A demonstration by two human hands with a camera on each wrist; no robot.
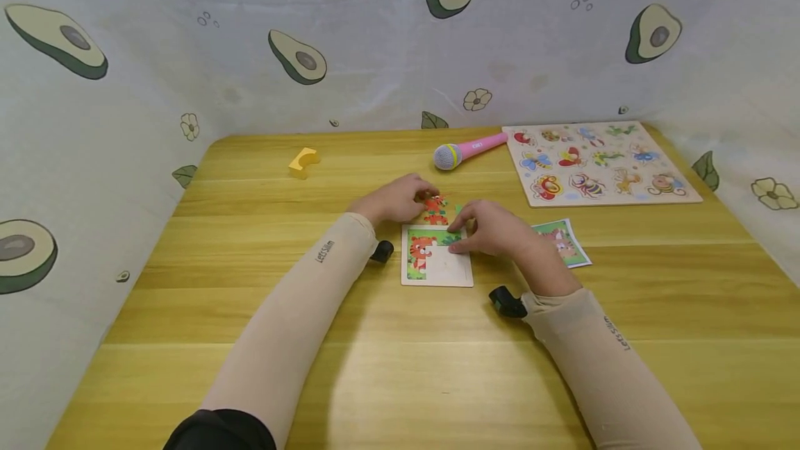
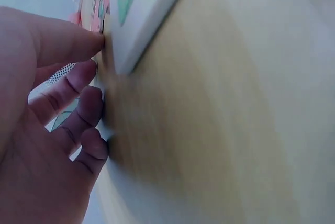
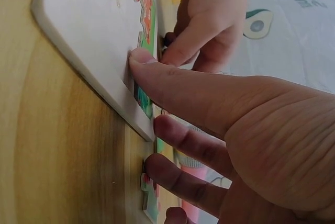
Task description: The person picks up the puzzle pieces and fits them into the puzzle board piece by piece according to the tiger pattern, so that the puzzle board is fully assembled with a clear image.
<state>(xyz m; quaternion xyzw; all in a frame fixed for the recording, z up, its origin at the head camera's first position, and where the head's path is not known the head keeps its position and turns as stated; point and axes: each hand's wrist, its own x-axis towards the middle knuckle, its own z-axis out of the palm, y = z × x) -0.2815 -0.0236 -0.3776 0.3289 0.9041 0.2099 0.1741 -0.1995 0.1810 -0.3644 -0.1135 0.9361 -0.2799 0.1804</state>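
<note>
A small square puzzle board (image 1: 448,268) lies on the table between both hands. Tiger and green pieces fill its left side and far edge; the lower right shows bare white. My right hand (image 1: 494,229) has its thumb on a green puzzle piece (image 3: 142,97) at the far right corner, and its other fingers reach past the rim. Just beyond the board lie loose tiger puzzle pieces (image 1: 435,211). At their left side is my left hand (image 1: 398,198), its fingertips down near the table and its thumb close to the board's corner in the left wrist view.
Partly behind the right wrist lies a square picture puzzle (image 1: 565,245) with a pink figure. Farther back are a pink toy microphone (image 1: 465,150) and a large insect puzzle board (image 1: 594,196). A yellow arched block (image 1: 304,162) sits at the back left.
</note>
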